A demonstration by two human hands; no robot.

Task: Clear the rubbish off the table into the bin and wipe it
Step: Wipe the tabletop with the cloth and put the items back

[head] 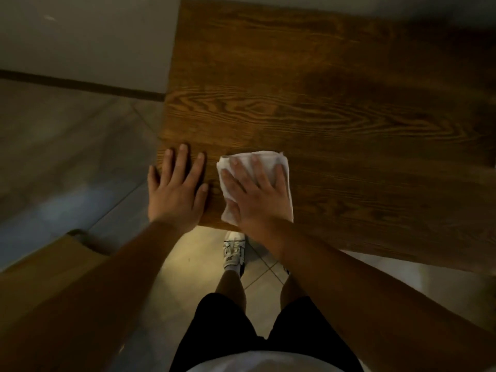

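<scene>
Head view looks straight down on a dark wooden table [322,103] with strong grain, the person standing at its near left corner. The right hand [257,194] lies flat on a folded white cloth [271,159], fingers straight and spread, palm pressing the cloth onto the tabletop; nothing is curled round it. The cloth shows beyond the fingertips and on both sides of the hand, and its near edge sits close to the table's front edge. Just to the left of it, apart from the cloth by a narrow strip of bare wood, the left hand [177,189] rests palm-down on the corner of the table, fingers straight and fanned, the thumb [153,178] hanging over the table's left edge; it holds nothing. Both forearms are bare. Below the hands, under the table edge, a white laced shoe [234,251] stands on a tiled floor [265,291], and black shorts [241,331] show nearer the camera. Down and to the left of the left hand there is a brown cardboard box [53,264], partly hidden by the left forearm.
</scene>
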